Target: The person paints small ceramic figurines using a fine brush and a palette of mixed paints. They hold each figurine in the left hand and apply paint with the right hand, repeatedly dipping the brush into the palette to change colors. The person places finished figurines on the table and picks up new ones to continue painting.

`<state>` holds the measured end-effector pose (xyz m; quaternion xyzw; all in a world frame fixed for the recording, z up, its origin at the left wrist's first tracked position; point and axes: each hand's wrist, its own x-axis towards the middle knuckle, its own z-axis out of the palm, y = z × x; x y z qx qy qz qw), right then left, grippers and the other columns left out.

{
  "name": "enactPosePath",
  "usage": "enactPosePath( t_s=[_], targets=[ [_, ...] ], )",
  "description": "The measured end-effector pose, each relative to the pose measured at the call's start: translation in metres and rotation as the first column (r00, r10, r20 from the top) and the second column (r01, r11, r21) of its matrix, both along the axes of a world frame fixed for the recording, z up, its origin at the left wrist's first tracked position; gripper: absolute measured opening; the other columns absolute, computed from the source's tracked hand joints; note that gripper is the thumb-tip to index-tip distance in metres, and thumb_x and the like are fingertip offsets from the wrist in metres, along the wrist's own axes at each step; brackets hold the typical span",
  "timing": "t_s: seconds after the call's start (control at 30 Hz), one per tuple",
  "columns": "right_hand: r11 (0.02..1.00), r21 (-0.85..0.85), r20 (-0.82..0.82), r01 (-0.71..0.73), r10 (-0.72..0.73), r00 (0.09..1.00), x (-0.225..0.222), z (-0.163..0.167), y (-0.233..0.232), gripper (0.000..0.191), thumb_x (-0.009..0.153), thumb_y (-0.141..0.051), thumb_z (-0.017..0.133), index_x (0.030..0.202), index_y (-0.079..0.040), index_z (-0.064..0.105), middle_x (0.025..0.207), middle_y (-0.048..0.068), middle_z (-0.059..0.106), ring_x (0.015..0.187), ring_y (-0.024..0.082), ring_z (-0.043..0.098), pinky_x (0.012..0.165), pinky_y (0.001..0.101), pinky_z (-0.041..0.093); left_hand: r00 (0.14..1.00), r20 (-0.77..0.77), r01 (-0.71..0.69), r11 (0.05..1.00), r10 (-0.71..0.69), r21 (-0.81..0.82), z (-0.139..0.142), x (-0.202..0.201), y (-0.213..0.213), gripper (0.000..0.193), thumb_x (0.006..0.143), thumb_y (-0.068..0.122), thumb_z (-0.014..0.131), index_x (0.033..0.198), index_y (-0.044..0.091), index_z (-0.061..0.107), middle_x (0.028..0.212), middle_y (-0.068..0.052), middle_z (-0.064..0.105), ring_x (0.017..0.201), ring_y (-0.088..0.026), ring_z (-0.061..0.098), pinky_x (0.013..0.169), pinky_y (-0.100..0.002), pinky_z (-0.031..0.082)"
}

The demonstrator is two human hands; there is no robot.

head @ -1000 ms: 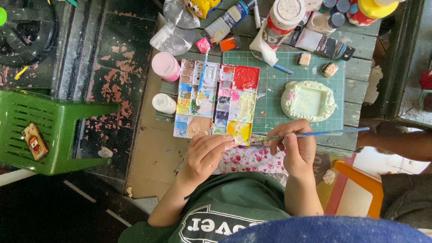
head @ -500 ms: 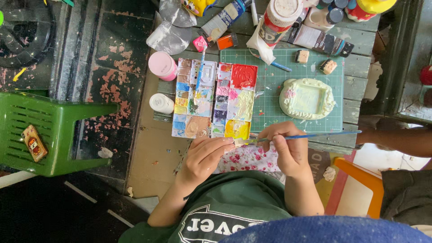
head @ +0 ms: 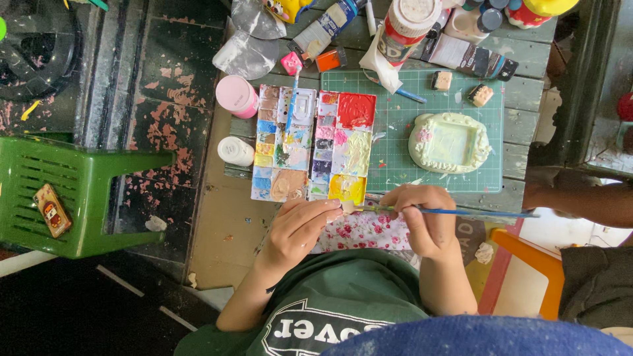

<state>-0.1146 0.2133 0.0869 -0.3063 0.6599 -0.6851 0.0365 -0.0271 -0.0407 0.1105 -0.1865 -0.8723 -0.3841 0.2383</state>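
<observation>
The bench (head: 521, 99) in front of me is weathered green planks, with a green cutting mat (head: 395, 142) laid over it. On the mat's near left sits my paint palette (head: 313, 148), a flat plastic tray of small wells. It looks light and stiff, but wet in most wells, so I would lift it only by its bare edges and keep it level.

My left hand (head: 298, 231) rests just below the palette. Its fingers are pressed together round something small at their tips, too hidden for me to name.

My right hand (head: 425, 221) has its fingers clamped on a thin paintbrush (head: 461, 212), blue-handled, lying nearly level, its tip pointing toward my left fingertips. The brush is featherlight and stiff, best pinched low near the bristles for control. The bristles themselves are too small to make out.

Between my hands lies a flowered cloth (head: 366, 231), soft and partly covered by them.

Farther out on the mat sits a pale frame (head: 450, 142) with frilled edges. It looks brittle and should be held from underneath.

At the right edge another person's arm (head: 580, 198) is cut off.
</observation>
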Motion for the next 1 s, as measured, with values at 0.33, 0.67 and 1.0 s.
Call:
enactPosePath(
  t_s=[0.33,0.67,1.0],
  targets=[
    [0.986,-0.15,0.167,0.079,-0.054,0.985,0.004,-0.011,0.001,0.013,0.108,-0.014,0.049,0.104,-0.002,0.053,0.1,0.024,0.072,0.07,0.015,0.062,0.068,0.0314,0.055,1.0,-0.021,-0.006,1.0,0.007,0.027,0.003,-0.002,0.001,0.031,0.084,-0.01,0.074,0.113,0.003,0.074,0.12,-0.007,0.072,0.1,-0.021,0.071,0.088,-0.035,0.054],
    [0.992,-0.114,0.238,-0.047,0.073,0.969,0.003,-0.013,-0.003,0.014,0.109,-0.012,0.048,0.105,0.001,0.052,0.1,0.023,0.069,0.074,0.015,0.064,0.069,0.0305,0.055,0.993,-0.088,0.084,0.995,-0.079,0.053,0.008,-0.005,0.0,0.028,0.084,-0.004,0.078,0.111,0.002,0.072,0.119,-0.009,0.072,0.104,-0.023,0.072,0.09,-0.036,0.055],
    [0.991,-0.131,0.231,-0.028,0.058,0.971,-0.001,-0.009,-0.004,0.015,0.111,-0.014,0.047,0.106,-0.002,0.053,0.099,0.018,0.07,0.075,0.016,0.063,0.067,0.0294,0.054,0.997,-0.069,0.049,0.998,-0.046,0.038,0.002,-0.003,-0.001,0.027,0.084,-0.004,0.078,0.11,0.003,0.073,0.119,-0.008,0.072,0.101,-0.023,0.072,0.086,-0.036,0.056]
  ],
)
